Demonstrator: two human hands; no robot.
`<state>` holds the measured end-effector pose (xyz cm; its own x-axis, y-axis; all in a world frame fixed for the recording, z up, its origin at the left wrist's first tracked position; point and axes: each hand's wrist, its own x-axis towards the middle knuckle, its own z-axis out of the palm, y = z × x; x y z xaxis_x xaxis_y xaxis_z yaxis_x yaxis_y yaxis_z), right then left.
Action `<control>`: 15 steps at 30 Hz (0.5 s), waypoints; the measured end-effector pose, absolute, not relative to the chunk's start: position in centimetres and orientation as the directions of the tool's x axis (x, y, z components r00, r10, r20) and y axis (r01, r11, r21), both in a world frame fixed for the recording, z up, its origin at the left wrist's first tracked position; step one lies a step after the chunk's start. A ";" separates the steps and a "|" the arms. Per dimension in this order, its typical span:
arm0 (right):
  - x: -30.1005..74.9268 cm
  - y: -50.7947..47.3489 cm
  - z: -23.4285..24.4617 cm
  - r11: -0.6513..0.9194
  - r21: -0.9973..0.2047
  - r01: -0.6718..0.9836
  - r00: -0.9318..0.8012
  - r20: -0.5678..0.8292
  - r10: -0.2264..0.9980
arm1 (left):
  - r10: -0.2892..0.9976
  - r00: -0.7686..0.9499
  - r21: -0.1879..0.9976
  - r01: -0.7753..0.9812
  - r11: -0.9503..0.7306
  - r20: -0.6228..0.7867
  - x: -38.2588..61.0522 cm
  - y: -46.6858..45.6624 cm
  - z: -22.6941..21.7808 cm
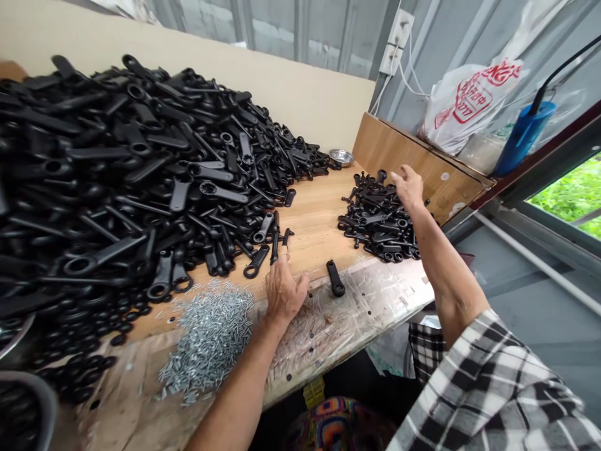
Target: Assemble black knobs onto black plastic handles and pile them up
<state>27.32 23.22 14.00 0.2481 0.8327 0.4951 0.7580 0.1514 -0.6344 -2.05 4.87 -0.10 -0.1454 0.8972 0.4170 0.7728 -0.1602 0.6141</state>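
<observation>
- Sleeve [493,388] nearest; right hand [408,186] over small pile [375,219] of black handles, fingers spread, gripping nothing.
- Left hand [284,291] flat on table [319,225], fingers loose, tips at big pile [117,169] edge.
- Lone handle [335,277] between hands; screws [211,332] by left wrist.
- Step looks between picks; a pick needs fingers closing on one handle.

A heap of small silver pins [211,332] lies lower left of centre; a metal bowl [341,156] upper centre; a red-printed white plastic bag [469,103] upper right.
</observation>
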 end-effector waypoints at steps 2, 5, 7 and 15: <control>28.1 22.6 13.5 0.148 -0.621 0.769 0.256 0.513 0.820 | 0.901 -0.161 0.621 0.771 -0.140 0.403 -2.0 4.9 0.0; 26.3 19.4 10.4 0.218 -0.627 0.748 0.136 0.466 0.874 | 0.909 -0.127 0.603 0.783 -0.154 0.397 -1.8 4.8 0.0; 23.9 16.3 7.9 0.294 -0.631 0.718 -0.065 0.360 0.931 | 0.917 -0.088 0.582 0.795 -0.171 0.389 -1.7 4.7 -0.2; 16.6 6.9 4.8 0.461 -0.110 0.880 -0.474 -0.157 0.867 | 0.940 -0.026 0.559 0.810 -0.179 0.339 -2.1 4.5 -0.2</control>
